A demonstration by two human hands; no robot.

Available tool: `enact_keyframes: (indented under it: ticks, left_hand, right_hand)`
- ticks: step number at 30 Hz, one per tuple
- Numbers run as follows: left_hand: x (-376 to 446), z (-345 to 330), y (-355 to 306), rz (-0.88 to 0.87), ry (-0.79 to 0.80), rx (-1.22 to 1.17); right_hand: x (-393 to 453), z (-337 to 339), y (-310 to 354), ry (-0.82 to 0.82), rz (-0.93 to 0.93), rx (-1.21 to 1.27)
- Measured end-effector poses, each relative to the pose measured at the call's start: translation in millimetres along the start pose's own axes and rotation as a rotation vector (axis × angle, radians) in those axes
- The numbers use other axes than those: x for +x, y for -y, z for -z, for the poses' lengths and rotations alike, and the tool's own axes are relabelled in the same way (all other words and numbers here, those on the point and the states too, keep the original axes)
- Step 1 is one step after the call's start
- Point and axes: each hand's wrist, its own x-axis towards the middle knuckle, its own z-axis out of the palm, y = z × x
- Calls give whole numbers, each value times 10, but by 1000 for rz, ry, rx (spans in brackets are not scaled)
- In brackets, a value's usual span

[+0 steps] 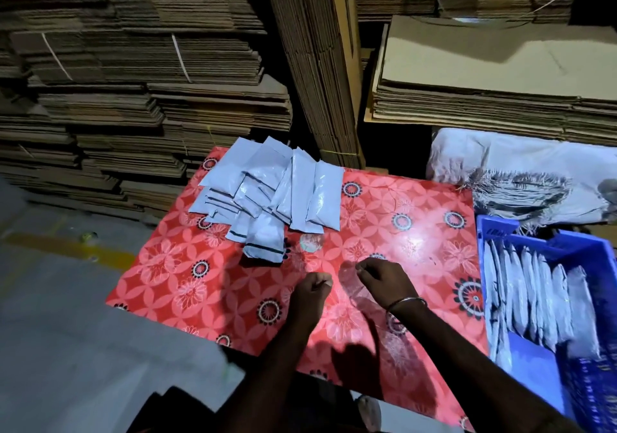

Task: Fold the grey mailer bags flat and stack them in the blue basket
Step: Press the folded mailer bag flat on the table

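Observation:
A loose pile of grey mailer bags (pixel 267 192) lies at the far left of the red floral table (pixel 417 232). Several folded grey bags (pixel 534 299) stand on edge in a row inside the blue basket (pixel 577 245) at the right. My left hand (pixel 312 287) and my right hand (pixel 384 279) hover close together over the table's middle, just in front of the pile, both with fingers curled. I see no grey bag in either hand. A faint see-through patch shows between them, and I cannot tell what it is.
Tall stacks of flattened cardboard (pixel 133 98) wall in the back and left. A white woven sack (pixel 521 178) lies behind the basket. The grey floor (pixel 66 332) drops away to the left of the table.

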Motion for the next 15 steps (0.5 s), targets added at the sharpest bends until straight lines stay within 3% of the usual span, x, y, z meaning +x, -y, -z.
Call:
enact_keyframes:
  ticks: [4,15]
  left_hand:
    - [194,-39,-113,-45,45,6]
    - [1244,-11,-621,70,48,-124]
  right_hand:
    - [319,102,44,8,-4,-26]
    - [2061,165,441,22,-92,-92]
